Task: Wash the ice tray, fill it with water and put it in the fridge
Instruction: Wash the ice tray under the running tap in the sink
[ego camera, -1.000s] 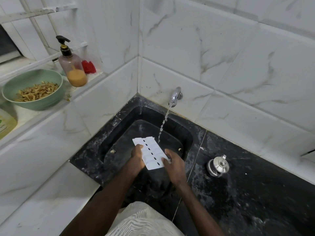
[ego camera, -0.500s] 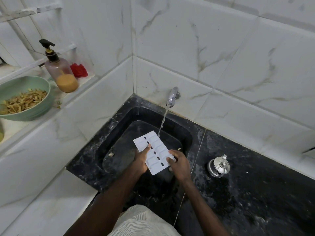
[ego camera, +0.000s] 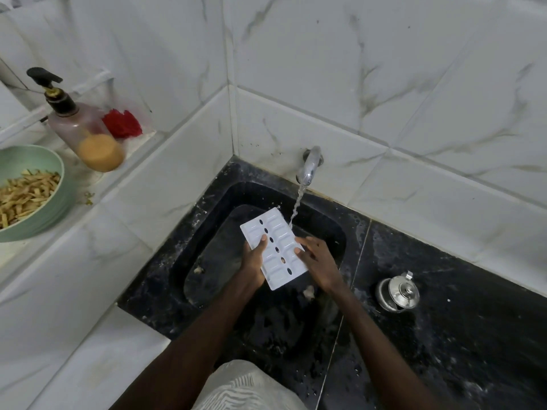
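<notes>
A white ice tray (ego camera: 273,247) with a row of dark oval holes is held over the black sink (ego camera: 207,232). My left hand (ego camera: 254,261) grips its left edge, thumb on top. My right hand (ego camera: 318,263) holds its right edge with fingers spread on the surface. A chrome tap (ego camera: 309,164) on the back wall runs a thin stream of water (ego camera: 296,207) that lands at the tray's far right corner.
A small steel lidded pot (ego camera: 398,294) stands on the black counter to the right of the sink. On the white ledge at left are a pump soap bottle (ego camera: 80,128), something red (ego camera: 122,122) and a green bowl (ego camera: 44,214) of food strips.
The tray has moved slightly toward the tap, so the stream now meets its far corner. Both hands keep their hold on it.
</notes>
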Tool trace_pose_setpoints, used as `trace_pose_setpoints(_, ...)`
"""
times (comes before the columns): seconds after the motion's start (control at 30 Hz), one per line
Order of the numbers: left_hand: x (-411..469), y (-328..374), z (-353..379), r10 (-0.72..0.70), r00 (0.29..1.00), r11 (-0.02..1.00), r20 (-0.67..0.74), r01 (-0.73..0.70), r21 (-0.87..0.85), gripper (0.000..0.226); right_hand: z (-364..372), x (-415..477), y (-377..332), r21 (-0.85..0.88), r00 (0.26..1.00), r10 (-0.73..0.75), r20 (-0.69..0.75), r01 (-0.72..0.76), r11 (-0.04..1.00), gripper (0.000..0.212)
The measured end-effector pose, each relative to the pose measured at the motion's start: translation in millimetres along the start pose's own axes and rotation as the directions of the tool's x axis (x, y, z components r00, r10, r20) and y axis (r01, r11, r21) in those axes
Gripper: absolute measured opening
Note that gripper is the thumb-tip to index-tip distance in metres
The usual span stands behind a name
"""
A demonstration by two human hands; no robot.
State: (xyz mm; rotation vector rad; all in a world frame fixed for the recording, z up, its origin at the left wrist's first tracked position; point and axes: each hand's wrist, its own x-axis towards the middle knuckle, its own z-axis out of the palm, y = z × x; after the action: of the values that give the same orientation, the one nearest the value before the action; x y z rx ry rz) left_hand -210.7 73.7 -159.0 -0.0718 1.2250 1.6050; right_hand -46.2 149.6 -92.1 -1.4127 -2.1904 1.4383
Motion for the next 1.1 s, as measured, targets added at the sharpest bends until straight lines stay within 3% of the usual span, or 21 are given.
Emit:
trace_pose_setpoints(0.23,-11,-7,13,-0.016,0.999,1.000,0.051,0.016,0.011,0.053,-6,58,-23,0.019,0.996,0.041,0.075,-0.042,0.999,0.050)
trace_pose_setpoints(0.47,1,7,6,0.007,0.998,0.998,-0.064,-0.010,-0.055,0.052,0,68,-22,-0.031,0.983,0.006,0.186,0.000,1.000,0.052)
trace_pose_setpoints(0.57,7,10,0,0.014,0.993,0.996,-0.120,-0.024,-0.081,0.062,3,63,-1,-0.091,0.979,-0.049,0.197,0.068,0.994,0.050)
trace_pose_setpoints(0.73,7,1,-3,0.014,0.996,0.998,-0.083,-0.019,-0.059,0.078,3,65,3,-0.097,0.982,-0.052,0.184,0.071,0.993,0.043)
trace_pose_setpoints(1.0,-5,1,3,-0.049,0.997,0.998,0.065,0.052,-0.039,0.051,5,140,35,-0.097,0.974,-0.106,0.199,0.127,0.987,0.023)
trace_pose_setpoints(1.1,-3,5,3,-0.005,0.999,0.999,0.046,0.007,-0.048,0.051,6,121,20,-0.082,0.977,-0.032,0.212,0.050,0.995,0.044)
